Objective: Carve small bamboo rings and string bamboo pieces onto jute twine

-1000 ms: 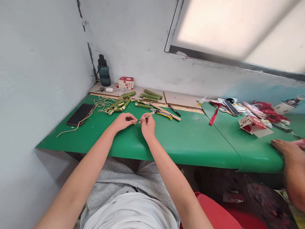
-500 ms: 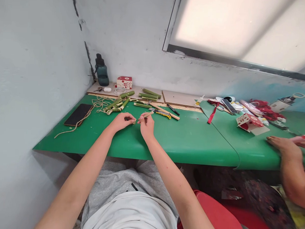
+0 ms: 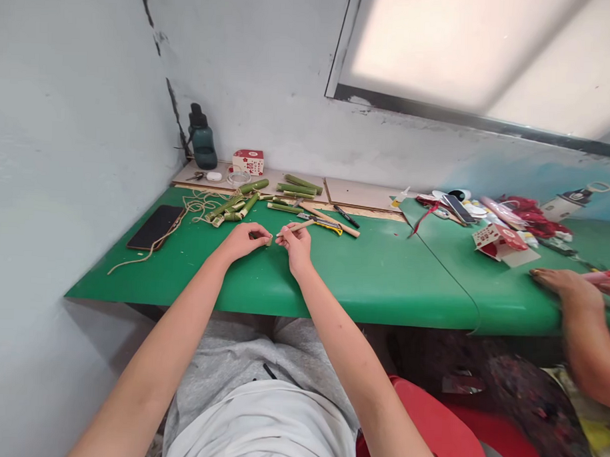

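Note:
My left hand point(image 3: 247, 241) pinches a small pale piece point(image 3: 269, 240), perhaps a cut bit of bamboo, just above the green table point(image 3: 363, 277). Held like a pen, a pale thin stick point(image 3: 304, 225) is gripped in my right hand point(image 3: 295, 245), its tip close to the small piece. Whether the tip touches it I cannot tell. Behind my hands lie a yellow utility knife point(image 3: 330, 226), a long wooden rod point(image 3: 342, 226), a black marker point(image 3: 346, 216) and several green bamboo pieces point(image 3: 250, 203).
On the left are a phone point(image 3: 155, 227) and loose twine point(image 3: 198, 201). A water bottle point(image 3: 202, 145) and a red-white box point(image 3: 248, 162) stand by the wall. At right, another person's hand point(image 3: 558, 281) rests near an open carton point(image 3: 504, 242). A red stool point(image 3: 433, 419) stands beside me.
My right hand has shifted slightly right, away from the small piece, and the stick has turned to lie flatter, pointing right. My left hand stays nearly still.

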Demonstrator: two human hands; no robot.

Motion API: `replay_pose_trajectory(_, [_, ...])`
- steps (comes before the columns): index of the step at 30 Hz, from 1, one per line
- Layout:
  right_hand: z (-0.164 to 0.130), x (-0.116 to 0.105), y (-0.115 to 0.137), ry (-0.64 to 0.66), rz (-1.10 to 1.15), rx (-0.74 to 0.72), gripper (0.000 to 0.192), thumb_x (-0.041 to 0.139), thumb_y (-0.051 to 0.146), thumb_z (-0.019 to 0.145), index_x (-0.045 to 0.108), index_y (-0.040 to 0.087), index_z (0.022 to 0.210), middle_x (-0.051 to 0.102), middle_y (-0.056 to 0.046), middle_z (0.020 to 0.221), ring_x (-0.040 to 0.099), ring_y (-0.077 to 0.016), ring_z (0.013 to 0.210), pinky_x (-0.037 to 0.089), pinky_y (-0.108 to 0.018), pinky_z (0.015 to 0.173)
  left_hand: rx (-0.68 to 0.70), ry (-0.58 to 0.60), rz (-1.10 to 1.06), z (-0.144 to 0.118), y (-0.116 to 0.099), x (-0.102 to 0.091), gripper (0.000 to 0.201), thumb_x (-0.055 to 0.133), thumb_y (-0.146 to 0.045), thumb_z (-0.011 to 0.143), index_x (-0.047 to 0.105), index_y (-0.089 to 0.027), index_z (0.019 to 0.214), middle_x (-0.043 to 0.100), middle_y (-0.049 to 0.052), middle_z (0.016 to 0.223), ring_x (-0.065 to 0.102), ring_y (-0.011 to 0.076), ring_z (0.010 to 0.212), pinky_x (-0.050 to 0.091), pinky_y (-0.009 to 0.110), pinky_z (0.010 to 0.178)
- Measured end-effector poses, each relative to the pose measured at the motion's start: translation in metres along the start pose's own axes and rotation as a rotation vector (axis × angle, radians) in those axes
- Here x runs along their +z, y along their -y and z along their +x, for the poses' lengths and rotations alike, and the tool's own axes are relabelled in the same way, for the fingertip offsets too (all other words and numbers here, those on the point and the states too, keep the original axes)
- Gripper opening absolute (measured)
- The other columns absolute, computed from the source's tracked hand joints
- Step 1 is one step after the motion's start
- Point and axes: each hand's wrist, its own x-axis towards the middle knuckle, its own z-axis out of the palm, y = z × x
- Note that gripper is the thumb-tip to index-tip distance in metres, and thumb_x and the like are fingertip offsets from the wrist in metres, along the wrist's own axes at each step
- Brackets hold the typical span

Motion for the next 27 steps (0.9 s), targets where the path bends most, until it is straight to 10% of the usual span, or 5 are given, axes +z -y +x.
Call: replay_pose_trajectory(27, [0.0038, -0.0017, -0.0094, 0.026, -0.044, 0.045, 0.038, 0.083, 0.040, 0.074, 0.055, 0.023, 0.094, 0.068, 0.004, 0.075, 0.069, -0.0133, 0.064, 0.059, -0.030, 0.068, 0.008, 0.013, -0.006, 0.0006, 0.0017, -0.0006, 0.024, 0.074, -0.042, 0.082, 0.081, -0.021, 0.091, 0.080, 0.006, 0.089, 0.070, 0.0228, 0.081, 0.054, 0.035, 0.075])
